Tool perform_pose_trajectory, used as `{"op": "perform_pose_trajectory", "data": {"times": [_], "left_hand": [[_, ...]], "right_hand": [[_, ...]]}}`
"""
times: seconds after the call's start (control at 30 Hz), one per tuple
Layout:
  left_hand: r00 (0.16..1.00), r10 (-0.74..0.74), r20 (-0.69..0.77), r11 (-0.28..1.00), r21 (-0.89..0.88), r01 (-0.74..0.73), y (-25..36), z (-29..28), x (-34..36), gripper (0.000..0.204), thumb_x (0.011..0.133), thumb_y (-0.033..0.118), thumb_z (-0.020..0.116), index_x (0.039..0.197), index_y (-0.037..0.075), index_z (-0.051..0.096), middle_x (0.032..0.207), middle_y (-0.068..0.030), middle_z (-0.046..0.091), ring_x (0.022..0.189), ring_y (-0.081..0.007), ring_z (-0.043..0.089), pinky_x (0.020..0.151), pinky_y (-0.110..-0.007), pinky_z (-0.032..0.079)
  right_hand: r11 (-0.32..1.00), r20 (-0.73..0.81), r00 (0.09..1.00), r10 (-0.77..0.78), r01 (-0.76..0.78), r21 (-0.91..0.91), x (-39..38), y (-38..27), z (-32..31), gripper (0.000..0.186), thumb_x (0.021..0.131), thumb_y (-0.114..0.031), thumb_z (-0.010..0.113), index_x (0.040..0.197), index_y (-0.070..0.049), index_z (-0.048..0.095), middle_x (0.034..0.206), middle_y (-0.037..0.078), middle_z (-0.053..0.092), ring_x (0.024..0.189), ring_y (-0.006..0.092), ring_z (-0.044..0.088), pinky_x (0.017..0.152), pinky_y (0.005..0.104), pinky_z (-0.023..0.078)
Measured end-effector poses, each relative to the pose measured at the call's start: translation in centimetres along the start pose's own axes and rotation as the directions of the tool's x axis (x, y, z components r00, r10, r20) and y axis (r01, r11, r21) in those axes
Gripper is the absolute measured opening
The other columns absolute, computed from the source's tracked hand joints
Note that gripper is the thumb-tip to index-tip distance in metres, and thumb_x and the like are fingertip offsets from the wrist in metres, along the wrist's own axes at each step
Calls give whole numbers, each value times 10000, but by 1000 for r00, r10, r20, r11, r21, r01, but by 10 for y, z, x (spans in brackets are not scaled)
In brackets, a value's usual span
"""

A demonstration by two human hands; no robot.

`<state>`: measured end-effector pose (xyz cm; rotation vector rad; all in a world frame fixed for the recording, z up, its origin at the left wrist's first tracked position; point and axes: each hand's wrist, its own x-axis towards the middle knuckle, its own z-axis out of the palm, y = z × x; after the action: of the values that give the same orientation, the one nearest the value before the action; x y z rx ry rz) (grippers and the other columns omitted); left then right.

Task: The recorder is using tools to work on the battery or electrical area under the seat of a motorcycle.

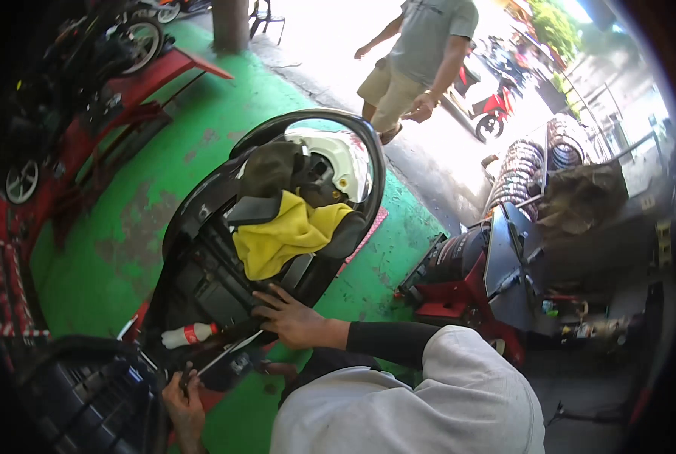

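Observation:
In front of me is a scooter's dark body [194, 219] with its inner parts exposed. My left hand [184, 408], low at the left, is closed around the near end of a long thin silver rod [232, 350]; the grip end is hidden in the fingers. The rod slants up to the right, its far end close under my right hand [291, 319]. That hand lies with fingers spread on the dark edge of the body. A bottle with a red label [188, 335] lies on its side between the hands. Beyond them a yellow cloth [281, 234] is draped over the middle.
A black ribbed panel [88, 401] rises at the lower left. Motorcycles stand on a red lift [137, 83] at the upper left. A red and grey machine [474, 265] is on the right, near stacked coils [521, 170]. A person [421, 60] is beyond the scooter.

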<state>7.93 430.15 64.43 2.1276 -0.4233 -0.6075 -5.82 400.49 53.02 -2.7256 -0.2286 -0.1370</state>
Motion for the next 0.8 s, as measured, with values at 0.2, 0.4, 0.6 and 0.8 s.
{"op": "perform_pose_trajectory", "data": {"times": [0.2, 0.4, 0.6, 0.8], "left_hand": [[839, 474, 267, 758, 361, -543, 15, -10, 15, 119, 820, -3, 636, 934, 20, 665, 851, -126, 700, 843, -345, 643, 875, -439, 444], [781, 529, 331, 639, 450, -624, 23, -6, 17, 90, 834, 39, 681, 923, 39, 671, 868, -111, 686, 857, -308, 643, 925, -437, 403], [675, 624, 394, 443, 533, -721, 3, 2, 38, 76, 876, 64, 668, 945, 36, 685, 826, -125, 652, 835, -333, 628, 867, -473, 434], [767, 570, 294, 627, 448, -638, 13, -7, -3, 106, 872, 86, 710, 969, 47, 721, 850, -118, 696, 815, -319, 651, 836, -441, 466]], "right_hand": [[999, -23, 1000, -11, 10, -40, -1, 7, 7, 380, 736, -272, 721, 1075, -108, 767, 1441, 106, 537, 1542, 363, 273, 1283, 595, 123], [1000, -10, 1000, -16, 16, -17, 4, 12, 1, 388, 733, -279, 721, 1094, -147, 775, 1450, 98, 531, 1554, 336, 254, 1295, 572, 106], [922, -494, 859, 131, 78, 380, -40, 62, -16, 335, 771, -26, 624, 1074, -106, 743, 1361, 111, 592, 1450, 337, 449, 1245, 503, 289], [269, -179, -202, 963, 659, 702, -147, 135, -61, 621, 1055, -349, 550, 1534, -32, 315, 1475, 204, 453, 1321, 340, 508, 1137, 474, 436]]}}
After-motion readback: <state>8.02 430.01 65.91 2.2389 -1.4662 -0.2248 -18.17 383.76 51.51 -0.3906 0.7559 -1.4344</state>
